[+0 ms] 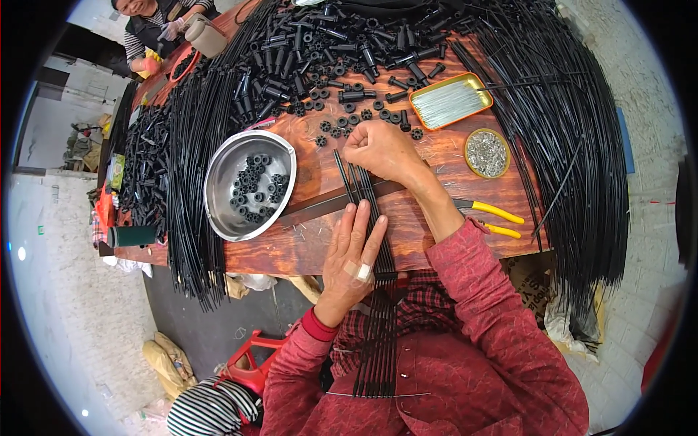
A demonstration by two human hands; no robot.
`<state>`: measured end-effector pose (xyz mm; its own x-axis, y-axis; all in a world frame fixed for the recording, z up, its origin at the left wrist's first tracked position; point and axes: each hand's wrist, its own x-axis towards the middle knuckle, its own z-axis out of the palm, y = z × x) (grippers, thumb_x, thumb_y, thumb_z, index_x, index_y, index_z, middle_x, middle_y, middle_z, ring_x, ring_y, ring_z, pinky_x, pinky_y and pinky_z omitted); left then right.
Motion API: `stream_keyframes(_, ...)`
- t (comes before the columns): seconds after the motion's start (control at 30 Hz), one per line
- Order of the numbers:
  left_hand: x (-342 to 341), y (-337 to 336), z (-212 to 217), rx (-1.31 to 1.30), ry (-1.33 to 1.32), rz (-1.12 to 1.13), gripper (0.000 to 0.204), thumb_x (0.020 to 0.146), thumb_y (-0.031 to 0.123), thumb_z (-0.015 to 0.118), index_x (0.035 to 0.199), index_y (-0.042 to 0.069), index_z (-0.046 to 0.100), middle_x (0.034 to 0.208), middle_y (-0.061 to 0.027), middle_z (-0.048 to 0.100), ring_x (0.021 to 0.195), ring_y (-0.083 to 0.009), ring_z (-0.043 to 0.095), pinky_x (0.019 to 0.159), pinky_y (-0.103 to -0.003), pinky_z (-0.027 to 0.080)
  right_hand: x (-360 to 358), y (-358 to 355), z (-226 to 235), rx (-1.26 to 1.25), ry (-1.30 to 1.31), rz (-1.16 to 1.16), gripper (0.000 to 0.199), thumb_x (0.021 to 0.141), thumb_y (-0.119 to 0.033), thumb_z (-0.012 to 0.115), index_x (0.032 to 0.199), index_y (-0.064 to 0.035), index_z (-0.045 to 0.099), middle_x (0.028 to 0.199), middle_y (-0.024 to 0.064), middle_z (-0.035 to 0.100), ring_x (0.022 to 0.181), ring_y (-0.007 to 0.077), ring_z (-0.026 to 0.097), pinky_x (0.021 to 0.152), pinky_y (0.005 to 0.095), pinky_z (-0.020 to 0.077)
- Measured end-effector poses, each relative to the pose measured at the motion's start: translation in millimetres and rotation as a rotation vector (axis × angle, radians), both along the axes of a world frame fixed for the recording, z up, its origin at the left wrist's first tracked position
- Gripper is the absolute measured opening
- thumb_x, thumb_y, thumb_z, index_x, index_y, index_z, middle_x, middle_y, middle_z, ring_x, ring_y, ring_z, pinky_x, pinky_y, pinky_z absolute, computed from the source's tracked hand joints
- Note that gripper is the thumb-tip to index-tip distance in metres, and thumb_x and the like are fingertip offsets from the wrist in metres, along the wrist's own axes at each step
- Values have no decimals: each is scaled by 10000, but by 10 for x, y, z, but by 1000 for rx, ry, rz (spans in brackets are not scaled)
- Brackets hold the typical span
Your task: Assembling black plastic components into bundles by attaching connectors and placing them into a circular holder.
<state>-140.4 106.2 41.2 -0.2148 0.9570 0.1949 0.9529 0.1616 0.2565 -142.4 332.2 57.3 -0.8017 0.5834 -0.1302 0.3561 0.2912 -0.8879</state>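
Observation:
My left hand, with a plaster on one finger, lies flat on a bundle of thin black rods that runs from the wooden table down over my lap. My right hand is curled at the far end of the rods, fingers closed among small black ring-shaped parts; what it pinches is hidden. A dark flat bar lies across the table under the rods.
A steel bowl of black rings sits left. An orange tin of metal pins, a round tin of small metal bits and yellow-handled pliers lie right. Heaps of black rods flank the table. Another person sits far left.

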Motion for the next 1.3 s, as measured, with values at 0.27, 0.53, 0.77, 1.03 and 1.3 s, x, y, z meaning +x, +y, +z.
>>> stream_keyframes(0.27,1,-9,8,3,-11,-15,757,833,344,741,1493,106,458,1594,-227,311,1467,-408,310,1180,-504,294,-14,17,-18,-22,-39,10,265,707,-315,697,829,-87,756,778,131,734,756,286,715,717,395,540)
stream_keyframes(0.53,1,2,30,-6,-8,-7,768,782,151,732,1498,118,456,1600,-240,291,1468,-420,306,1182,-508,292,-14,-35,-22,6,18,47,250,769,-249,684,886,-35,738,861,97,740,796,230,704,739,356,531)
stream_keyframes(0.77,4,-7,7,-6,-20,8,751,784,104,702,1494,98,455,1593,-235,312,1467,-412,317,1180,-505,296,2,-66,-76,34,192,19,231,830,-243,680,962,-73,765,865,150,749,819,282,728,757,376,547)
stream_keyframes(1.03,41,20,40,43,-108,-12,652,825,31,616,1464,84,492,1574,-198,370,1458,-430,325,1174,-513,306,-4,-4,-83,-137,227,80,207,863,-169,730,993,-8,737,818,60,723,687,116,670,569,279,533)
stream_keyframes(1.3,55,32,126,5,-101,-26,620,847,118,658,1450,98,516,1580,-168,373,1462,-424,319,1172,-499,311,-32,17,-103,-135,278,43,198,880,-164,709,967,14,722,824,57,727,718,118,675,633,286,541)
